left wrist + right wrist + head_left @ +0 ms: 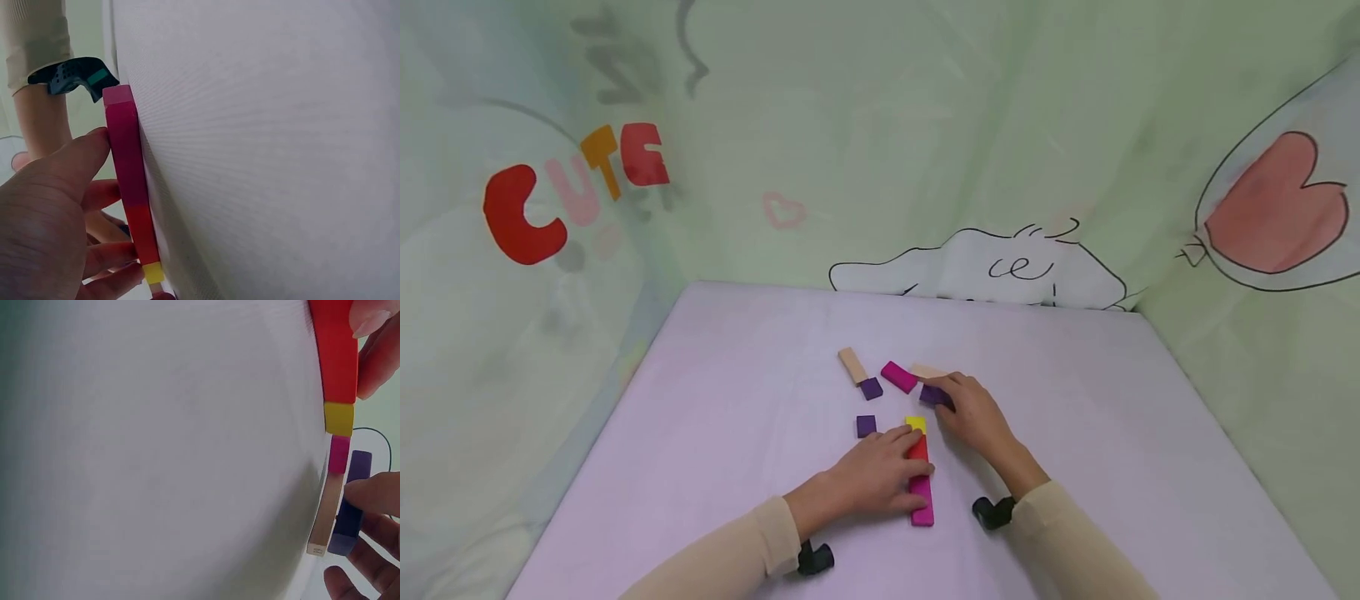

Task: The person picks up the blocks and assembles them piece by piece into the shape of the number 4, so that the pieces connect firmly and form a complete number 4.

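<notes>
A yellow block (916,423), a red block (919,447) and a magenta block (922,515) lie end to end in one row. Across this row rests my left hand (880,471), its fingertips and thumb touching the blocks from above. My right hand (976,417) pinches a purple block (350,503) between thumb and fingers. In the right wrist view that block appears raised off the table, beside a plain wooden block (326,515). Another magenta block (898,377) lies just left of the right hand's fingertips.
Two small purple blocks, one farther back (871,388) and one nearer (866,426), lie left of the row. A second plain wooden block (852,366) touches the farther one. The table (737,358) has a pale cloth, with decorated curtains behind it and at its sides.
</notes>
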A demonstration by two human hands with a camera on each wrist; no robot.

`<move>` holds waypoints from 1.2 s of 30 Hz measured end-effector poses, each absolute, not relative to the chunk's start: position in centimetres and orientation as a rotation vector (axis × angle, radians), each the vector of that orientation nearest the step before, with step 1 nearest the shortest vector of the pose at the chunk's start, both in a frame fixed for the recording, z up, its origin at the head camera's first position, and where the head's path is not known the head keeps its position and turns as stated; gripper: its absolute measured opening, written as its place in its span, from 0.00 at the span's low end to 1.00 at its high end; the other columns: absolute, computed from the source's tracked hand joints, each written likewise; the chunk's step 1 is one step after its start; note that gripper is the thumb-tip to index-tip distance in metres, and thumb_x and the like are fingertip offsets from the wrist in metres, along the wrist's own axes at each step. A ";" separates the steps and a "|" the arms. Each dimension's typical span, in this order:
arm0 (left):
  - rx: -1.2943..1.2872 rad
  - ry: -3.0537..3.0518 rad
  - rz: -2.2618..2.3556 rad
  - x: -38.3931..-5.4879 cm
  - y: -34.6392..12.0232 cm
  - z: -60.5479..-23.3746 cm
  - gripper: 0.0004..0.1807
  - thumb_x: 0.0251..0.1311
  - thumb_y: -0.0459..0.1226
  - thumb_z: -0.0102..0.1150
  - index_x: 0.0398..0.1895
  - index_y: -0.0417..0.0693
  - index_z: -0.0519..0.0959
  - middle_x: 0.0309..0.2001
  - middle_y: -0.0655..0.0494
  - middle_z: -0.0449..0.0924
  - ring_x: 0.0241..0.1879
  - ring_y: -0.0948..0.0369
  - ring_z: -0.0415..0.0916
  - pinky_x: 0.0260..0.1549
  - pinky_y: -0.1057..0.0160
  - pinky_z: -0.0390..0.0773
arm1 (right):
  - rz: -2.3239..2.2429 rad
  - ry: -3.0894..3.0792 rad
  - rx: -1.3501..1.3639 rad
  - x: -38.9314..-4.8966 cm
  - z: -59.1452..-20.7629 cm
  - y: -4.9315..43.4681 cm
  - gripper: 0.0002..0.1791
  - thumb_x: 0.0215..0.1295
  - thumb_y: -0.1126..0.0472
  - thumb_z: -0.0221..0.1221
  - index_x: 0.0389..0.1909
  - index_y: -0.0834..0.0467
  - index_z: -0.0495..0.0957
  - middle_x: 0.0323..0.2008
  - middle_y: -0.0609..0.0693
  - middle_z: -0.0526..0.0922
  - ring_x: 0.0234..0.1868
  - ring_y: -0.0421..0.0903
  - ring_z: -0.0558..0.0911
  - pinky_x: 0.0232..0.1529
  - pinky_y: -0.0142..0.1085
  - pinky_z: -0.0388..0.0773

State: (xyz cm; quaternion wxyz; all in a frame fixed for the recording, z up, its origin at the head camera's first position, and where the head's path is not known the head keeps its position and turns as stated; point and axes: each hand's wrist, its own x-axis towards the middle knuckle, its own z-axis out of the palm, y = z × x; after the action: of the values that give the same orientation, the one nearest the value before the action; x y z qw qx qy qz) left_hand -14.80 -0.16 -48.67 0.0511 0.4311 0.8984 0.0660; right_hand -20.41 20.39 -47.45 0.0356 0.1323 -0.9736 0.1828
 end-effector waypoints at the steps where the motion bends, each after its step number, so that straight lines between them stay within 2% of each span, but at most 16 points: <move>1: 1.310 2.735 0.204 -14.8 -0.2 -48.7 0.26 0.69 0.61 0.58 0.67 0.71 0.78 0.76 0.53 0.68 0.77 0.53 0.62 0.68 0.50 0.74 | 0.555 -2.988 0.413 -20.4 -47.4 20.4 0.25 0.65 0.64 0.68 0.64 0.53 0.81 0.58 0.58 0.82 0.59 0.59 0.81 0.61 0.55 0.81; 15: 1.302 2.737 0.213 -14.9 -0.5 -48.3 0.26 0.68 0.60 0.58 0.68 0.71 0.78 0.76 0.53 0.67 0.78 0.52 0.61 0.68 0.49 0.75 | 0.553 -2.923 0.558 -18.6 -46.3 21.1 0.21 0.63 0.68 0.69 0.57 0.55 0.84 0.52 0.57 0.85 0.55 0.58 0.83 0.58 0.53 0.82; 36: 1.312 2.739 0.225 -14.8 -0.5 -48.7 0.26 0.68 0.60 0.59 0.67 0.70 0.78 0.76 0.52 0.67 0.77 0.51 0.62 0.67 0.50 0.75 | 0.580 -3.030 0.573 -16.9 -46.8 21.3 0.24 0.63 0.68 0.69 0.60 0.53 0.83 0.55 0.54 0.85 0.60 0.55 0.81 0.62 0.52 0.80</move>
State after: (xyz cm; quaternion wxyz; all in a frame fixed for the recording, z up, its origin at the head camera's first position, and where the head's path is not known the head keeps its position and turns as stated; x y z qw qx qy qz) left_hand -14.79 -0.51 -48.72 0.0481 0.4302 0.8984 0.0738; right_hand -16.90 21.28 -46.77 0.0020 0.1825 -0.9657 0.1850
